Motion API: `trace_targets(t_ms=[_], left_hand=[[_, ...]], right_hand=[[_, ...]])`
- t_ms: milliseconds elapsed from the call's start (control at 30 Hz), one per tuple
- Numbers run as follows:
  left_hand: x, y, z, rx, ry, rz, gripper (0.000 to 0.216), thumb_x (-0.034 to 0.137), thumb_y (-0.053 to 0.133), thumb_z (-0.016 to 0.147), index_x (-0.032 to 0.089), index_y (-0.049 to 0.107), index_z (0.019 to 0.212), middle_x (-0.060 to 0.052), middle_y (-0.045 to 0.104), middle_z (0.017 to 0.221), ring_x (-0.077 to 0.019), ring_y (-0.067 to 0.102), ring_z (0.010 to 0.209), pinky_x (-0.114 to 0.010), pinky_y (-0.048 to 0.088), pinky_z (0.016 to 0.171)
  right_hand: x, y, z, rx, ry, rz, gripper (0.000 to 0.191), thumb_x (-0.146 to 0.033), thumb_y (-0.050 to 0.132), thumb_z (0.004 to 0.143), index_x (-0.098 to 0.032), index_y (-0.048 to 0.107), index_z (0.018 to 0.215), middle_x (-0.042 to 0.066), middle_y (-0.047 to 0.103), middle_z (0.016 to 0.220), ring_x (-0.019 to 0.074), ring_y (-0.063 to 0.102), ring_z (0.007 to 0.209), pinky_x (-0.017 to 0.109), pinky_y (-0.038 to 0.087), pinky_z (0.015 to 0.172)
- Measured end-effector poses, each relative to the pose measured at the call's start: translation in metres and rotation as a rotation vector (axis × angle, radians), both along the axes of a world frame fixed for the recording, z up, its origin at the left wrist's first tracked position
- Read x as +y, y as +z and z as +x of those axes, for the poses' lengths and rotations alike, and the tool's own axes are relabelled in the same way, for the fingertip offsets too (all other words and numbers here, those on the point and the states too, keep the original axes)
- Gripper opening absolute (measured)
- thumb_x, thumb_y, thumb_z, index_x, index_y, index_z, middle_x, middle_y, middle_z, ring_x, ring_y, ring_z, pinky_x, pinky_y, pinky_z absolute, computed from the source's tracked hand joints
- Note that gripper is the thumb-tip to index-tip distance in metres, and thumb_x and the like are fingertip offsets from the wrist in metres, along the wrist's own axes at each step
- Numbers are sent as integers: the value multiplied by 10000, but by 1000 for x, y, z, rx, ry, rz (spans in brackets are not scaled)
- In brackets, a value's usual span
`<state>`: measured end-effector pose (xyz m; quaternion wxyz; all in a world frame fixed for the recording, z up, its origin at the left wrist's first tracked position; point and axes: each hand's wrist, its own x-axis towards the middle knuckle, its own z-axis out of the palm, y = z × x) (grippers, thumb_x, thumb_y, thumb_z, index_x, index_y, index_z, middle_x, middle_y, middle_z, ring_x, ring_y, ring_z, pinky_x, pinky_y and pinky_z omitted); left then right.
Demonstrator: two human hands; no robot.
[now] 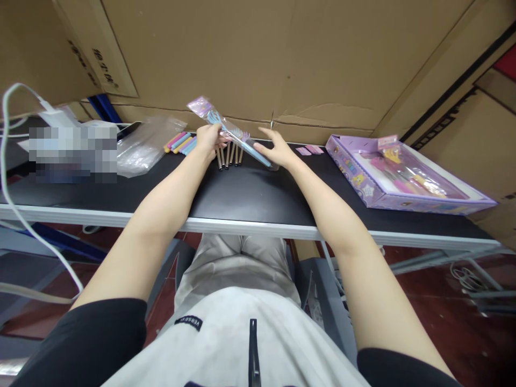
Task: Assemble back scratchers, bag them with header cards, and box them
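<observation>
My left hand (209, 141) is closed on a clear plastic bag (241, 138) with a pink-purple header card at its upper left end. Inside the bag lie what look like back scratchers, with a light blue claw-like head, a purple prong part and a long blue handle. The bag slants down to the right above the table. At its lower end my right hand (277, 149) has its fingers spread, the thumb by the bag; whether it touches is unclear. Below the bag lie several metal rods (230, 156). Coloured handles (180, 142) in pink, purple, yellow and blue lie left of my left hand.
A purple display box (365, 196) on the right holds bagged pieces with yellow and pink claws. Small pink cards (313, 149) lie left of it. Clear empty bags (147, 148) and a white cable (5, 161) are on the left. Cardboard (258, 59) walls the back.
</observation>
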<state>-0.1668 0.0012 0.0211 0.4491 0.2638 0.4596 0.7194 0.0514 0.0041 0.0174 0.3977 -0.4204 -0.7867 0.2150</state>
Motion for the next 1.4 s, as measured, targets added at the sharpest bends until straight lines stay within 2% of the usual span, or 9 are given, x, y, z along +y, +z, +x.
trace_targets(t_ms=[267, 500, 700, 800, 900, 1033, 1100, 1267, 1400], left_hand=[[-1, -1, -1, 71, -50, -14, 220, 237, 761, 821, 213, 658, 1013, -36, 718, 684, -252, 821, 774, -232, 642, 619], [4, -4, -4, 138, -136, -54, 203, 304, 726, 935, 177, 681, 1086, -90, 782, 813, -238, 824, 866, -270, 668, 765], [-9, 1, -4, 316, -305, -105, 375, 556, 700, 967, 204, 670, 1094, -175, 835, 1077, -316, 824, 1024, -365, 668, 837], [-12, 3, -3, 396, -293, -107, 294, 489, 690, 950, 210, 647, 1030, -170, 832, 1054, -297, 825, 974, -345, 659, 814], [-12, 3, -4, 446, -274, -104, 212, 395, 695, 905, 211, 628, 988, -154, 827, 1001, -268, 819, 881, -327, 651, 775], [-6, 1, -10, 487, -304, -92, 184, 301, 710, 823, 214, 615, 955, -133, 819, 934, -243, 806, 806, -321, 650, 758], [-2, -1, -13, 509, -328, -92, 194, 295, 719, 802, 217, 609, 943, -133, 817, 923, -244, 805, 802, -324, 651, 758], [-2, -2, -15, 538, -345, -76, 122, 257, 679, 810, 216, 591, 884, -127, 809, 887, -222, 787, 753, -296, 630, 707], [-11, 5, -9, 558, -327, -87, 106, 248, 668, 823, 216, 580, 873, -108, 789, 815, -204, 769, 704, -260, 599, 644]], right_hand=[[-1, -7, -5, -222, 150, 89, 751, -255, 820, 866, -205, 626, 1590, 117, 637, 1595, 334, 594, 1495, 543, 397, 1307], [-4, 3, -8, -249, 87, 89, 590, -135, 688, 918, -193, 705, 1504, 86, 702, 1496, 297, 668, 1422, 491, 456, 1266], [-52, 80, 17, -416, -175, 28, 444, -56, 743, 918, -126, 794, 1353, 122, 750, 1397, 312, 728, 1305, 454, 528, 1186], [-84, 126, 62, -554, -416, -62, 417, -87, 718, 987, -130, 771, 1398, 136, 779, 1353, 287, 736, 1264, 435, 530, 1124], [-105, 147, 120, -569, -730, -157, 425, -186, 768, 984, -149, 772, 1407, 155, 801, 1287, 293, 707, 1303, 430, 505, 1024], [-116, 135, 195, -513, -1146, -276, 450, -98, 761, 970, -149, 772, 1417, 251, 708, 1437, 305, 661, 1387, 452, 487, 954], [-118, 121, 225, -402, -1306, -295, 477, -235, 812, 973, -205, 762, 1446, 240, 665, 1506, 317, 632, 1435, 446, 502, 1006], [-115, 88, 274, -407, -1330, -357, 424, -472, 761, 1013, -272, 800, 1385, 263, 676, 1484, 331, 668, 1379, 513, 502, 972], [-111, 69, 282, -633, -1298, -135, 500, -663, 611, 1046, -270, 897, 1165, 323, 724, 1363, 290, 765, 1096, 508, 504, 830]])
